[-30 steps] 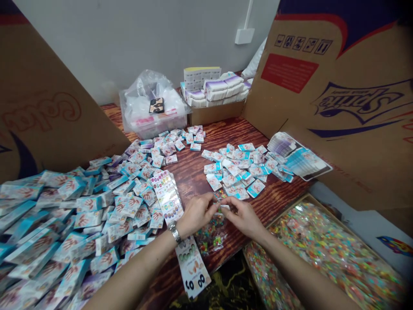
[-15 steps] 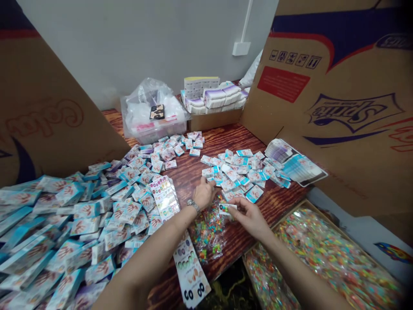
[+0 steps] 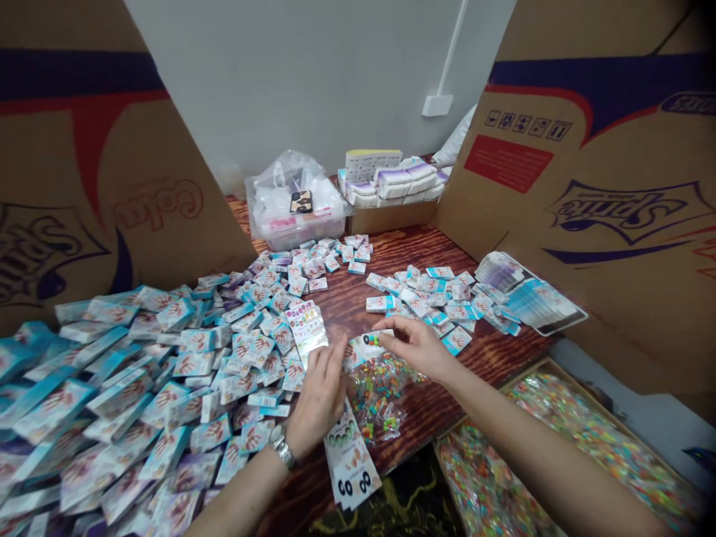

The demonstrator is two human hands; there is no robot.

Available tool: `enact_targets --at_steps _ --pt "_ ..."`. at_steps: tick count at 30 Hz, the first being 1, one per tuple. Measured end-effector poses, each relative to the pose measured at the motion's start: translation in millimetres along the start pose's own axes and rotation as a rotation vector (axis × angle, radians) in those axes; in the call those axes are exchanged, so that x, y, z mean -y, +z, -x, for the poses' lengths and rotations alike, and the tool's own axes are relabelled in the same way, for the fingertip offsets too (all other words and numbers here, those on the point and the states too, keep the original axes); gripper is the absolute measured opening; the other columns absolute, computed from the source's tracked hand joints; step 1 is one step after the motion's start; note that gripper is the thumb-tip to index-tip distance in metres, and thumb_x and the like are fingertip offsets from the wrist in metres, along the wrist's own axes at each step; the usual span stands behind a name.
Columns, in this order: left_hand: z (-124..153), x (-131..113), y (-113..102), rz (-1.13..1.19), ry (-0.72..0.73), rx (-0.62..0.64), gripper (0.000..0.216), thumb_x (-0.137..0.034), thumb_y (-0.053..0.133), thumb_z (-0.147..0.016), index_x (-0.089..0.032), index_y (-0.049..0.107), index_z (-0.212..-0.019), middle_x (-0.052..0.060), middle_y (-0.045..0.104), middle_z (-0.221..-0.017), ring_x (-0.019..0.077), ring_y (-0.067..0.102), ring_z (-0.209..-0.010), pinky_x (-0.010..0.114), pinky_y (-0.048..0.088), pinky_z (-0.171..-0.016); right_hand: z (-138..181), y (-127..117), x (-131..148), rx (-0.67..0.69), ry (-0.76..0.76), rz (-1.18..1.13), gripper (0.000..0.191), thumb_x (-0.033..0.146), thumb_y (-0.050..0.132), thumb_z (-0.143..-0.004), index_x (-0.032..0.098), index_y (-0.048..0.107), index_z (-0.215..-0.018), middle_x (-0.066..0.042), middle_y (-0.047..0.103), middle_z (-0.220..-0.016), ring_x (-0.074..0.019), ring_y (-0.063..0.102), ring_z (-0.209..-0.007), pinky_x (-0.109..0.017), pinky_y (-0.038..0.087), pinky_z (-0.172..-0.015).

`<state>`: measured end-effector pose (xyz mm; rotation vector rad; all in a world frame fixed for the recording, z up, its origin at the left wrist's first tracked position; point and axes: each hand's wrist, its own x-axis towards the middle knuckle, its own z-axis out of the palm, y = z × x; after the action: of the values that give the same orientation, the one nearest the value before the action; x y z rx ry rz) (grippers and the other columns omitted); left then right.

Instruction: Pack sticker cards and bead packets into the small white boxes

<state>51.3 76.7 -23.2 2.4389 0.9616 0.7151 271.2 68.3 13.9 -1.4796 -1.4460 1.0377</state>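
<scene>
My right hand [image 3: 418, 347] pinches a small white printed card [image 3: 370, 340] with coloured dots between its fingertips, just above a loose mound of colourful small pieces in clear plastic packets [image 3: 377, 395]. My left hand [image 3: 318, 395], with a metal wristwatch [image 3: 283, 449] on its wrist, stands open with fingers apart and holds nothing. It is next to a glossy printed sheet [image 3: 306, 328] and the edge of a big heap of white-and-blue hand-print boxes [image 3: 139, 380]. A stack of printed cards [image 3: 351, 462] lies below my left hand.
A smaller spread of boxes [image 3: 425, 298] and fanned cards [image 3: 531, 294] lie on the wooden table [image 3: 347, 298]. A tray of colourful packets [image 3: 537, 447] sits front right. Cardboard sheets [image 3: 632, 212] stand alongside, and a clear bin [image 3: 296, 201] and stacked packs [image 3: 391, 183] stand behind.
My left hand has moved back and left, away from the boxes in the middle of the table. My right hand has carried the small card up and left. The whole view has shifted slightly.
</scene>
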Motion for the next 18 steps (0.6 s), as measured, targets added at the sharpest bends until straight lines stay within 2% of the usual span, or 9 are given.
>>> enact_targets --at_steps 5,11,14,18 --pt "22.5 1.8 -6.0 -0.106 -0.003 -0.088 0.077 0.002 0.036 -0.08 -0.02 0.004 -0.146 0.014 0.043 -0.128 0.027 0.039 -0.116 0.048 0.037 -0.099 -4.5 5.8 14.5 0.2 -0.064 0.203 0.017 0.03 0.058 -0.081 0.02 0.067 -0.092 0.005 0.049 -0.057 -0.0094 0.04 -0.05 -0.022 0.028 -0.047" --pt "29.4 -2.9 -12.5 -0.276 0.055 -0.115 0.08 0.006 0.032 -0.075 -0.015 0.002 -0.147 0.018 0.044 -0.129 0.0309 0.041 -0.115 0.052 0.038 -0.096 -2.7 16.4 49.8 0.222 -0.252 0.494 0.014 0.017 0.057 -0.079 0.021 0.065 -0.09 0.001 0.06 -0.071 -0.0123 0.051 -0.061 -0.024 0.036 -0.057" --pt "30.7 -6.7 -13.0 -0.346 0.079 -0.103 0.077 0.007 0.03 -0.075 -0.012 0.007 -0.146 0.019 0.044 -0.13 0.0329 0.04 -0.117 0.052 0.039 -0.094 -0.4 27.0 57.1 0.214 -0.317 0.51 0.018 0.013 0.055 -0.078 0.021 0.06 -0.093 -0.001 0.063 -0.083 -0.0154 0.056 -0.074 -0.026 0.039 -0.066" --pt "31.6 -10.7 -14.9 -0.248 0.017 -0.114 0.068 -0.002 0.037 -0.081 -0.013 0.016 -0.144 0.018 0.048 -0.122 0.03 0.044 -0.111 0.049 0.041 -0.093 2.8 41.1 44.3 0.182 -0.197 0.33 0.011 0.02 0.057 -0.08 0.022 0.055 -0.091 0.002 0.06 -0.073 -0.0133 0.055 -0.066 -0.023 0.039 -0.059"
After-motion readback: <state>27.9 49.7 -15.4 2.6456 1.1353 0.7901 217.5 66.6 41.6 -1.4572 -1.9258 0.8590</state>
